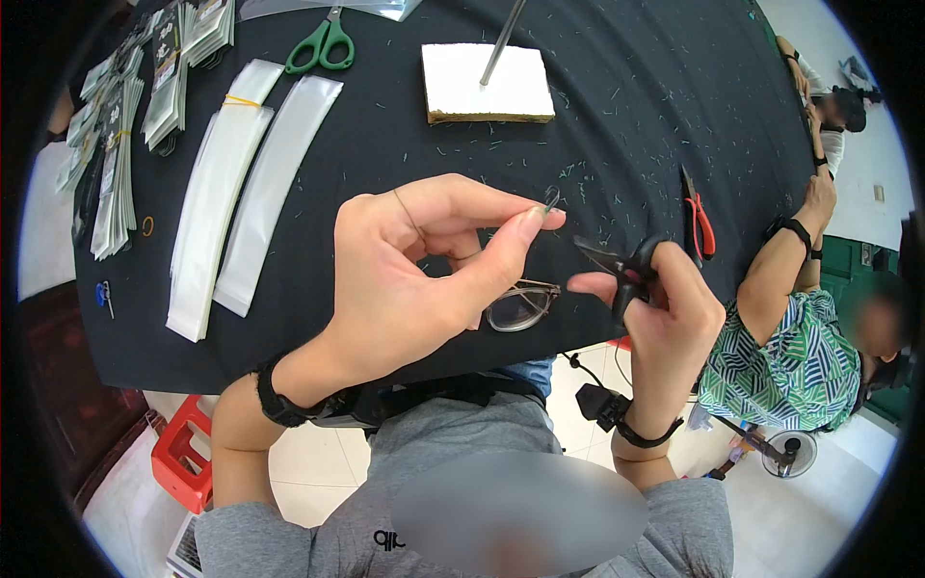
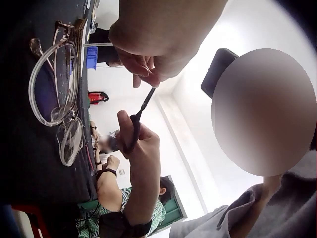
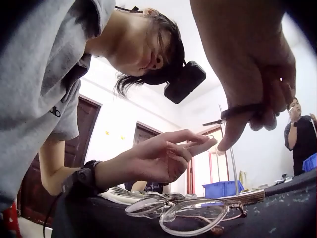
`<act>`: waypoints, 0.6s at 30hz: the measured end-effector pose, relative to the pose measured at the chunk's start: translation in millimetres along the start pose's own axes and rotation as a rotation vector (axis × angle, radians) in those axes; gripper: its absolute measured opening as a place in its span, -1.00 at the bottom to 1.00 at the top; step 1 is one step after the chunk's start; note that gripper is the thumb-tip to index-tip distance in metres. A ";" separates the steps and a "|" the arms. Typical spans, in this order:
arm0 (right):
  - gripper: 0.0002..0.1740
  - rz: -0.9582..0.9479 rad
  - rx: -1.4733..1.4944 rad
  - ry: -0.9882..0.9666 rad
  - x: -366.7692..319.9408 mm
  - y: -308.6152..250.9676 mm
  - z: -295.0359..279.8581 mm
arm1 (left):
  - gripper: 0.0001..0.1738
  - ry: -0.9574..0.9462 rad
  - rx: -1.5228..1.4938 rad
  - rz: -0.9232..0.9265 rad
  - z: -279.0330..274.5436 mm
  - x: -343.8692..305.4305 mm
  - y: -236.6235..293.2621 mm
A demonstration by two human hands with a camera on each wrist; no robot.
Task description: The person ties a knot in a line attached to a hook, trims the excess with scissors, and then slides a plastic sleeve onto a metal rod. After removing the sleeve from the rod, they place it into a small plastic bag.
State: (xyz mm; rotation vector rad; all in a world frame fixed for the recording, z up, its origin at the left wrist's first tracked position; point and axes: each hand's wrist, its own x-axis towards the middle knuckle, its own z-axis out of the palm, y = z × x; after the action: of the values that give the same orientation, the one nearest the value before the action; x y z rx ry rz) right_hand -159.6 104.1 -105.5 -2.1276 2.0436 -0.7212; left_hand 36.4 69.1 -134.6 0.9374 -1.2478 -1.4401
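Observation:
My left hand [image 1: 414,275] pinches a small, thin hook-like piece [image 1: 552,199] between thumb and index fingertips, above the black-covered table. Its exact kind is too small to make out. A thin dark line runs across the back of that hand. To the right, my right hand [image 1: 674,313] holds small black scissors [image 1: 602,255], thumb and fingers at the handle loops. The blades point toward the left fingertips, a short gap away. Below the hands lie clear-framed glasses [image 1: 520,306] on the table, seen large in the left wrist view [image 2: 54,89].
A white block [image 1: 487,82] with an upright metal rod stands at the back. Green scissors [image 1: 323,46], clear plastic sleeves [image 1: 222,193] and bundled packets [image 1: 120,164] lie left. Red-handled pliers [image 1: 700,226] lie right. Small thread clippings dot the cloth. Another person [image 1: 785,356] sits at right.

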 end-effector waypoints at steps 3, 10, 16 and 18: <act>-0.61 0.068 0.070 -0.050 3.4 -4.7 -1.9 | -0.90 -0.006 0.002 0.011 -0.5 -0.2 -0.5; -0.45 0.017 0.107 -0.071 8.4 -4.2 7.5 | -0.89 -0.019 0.001 -0.007 1.5 -2.4 -0.4; -0.43 -0.037 0.021 -0.029 12.1 -9.0 11.2 | -0.87 -0.011 0.036 -0.034 1.9 -4.2 0.1; -0.45 -0.045 0.005 -0.029 11.7 -6.4 11.8 | -0.86 -0.022 0.089 0.017 1.5 -4.5 -0.1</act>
State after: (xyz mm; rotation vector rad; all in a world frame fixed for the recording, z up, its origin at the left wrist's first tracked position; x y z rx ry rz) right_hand -149.2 90.5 -110.4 -2.1743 1.9837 -0.6967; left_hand 35.9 73.9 -134.7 0.9705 -1.3423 -1.3941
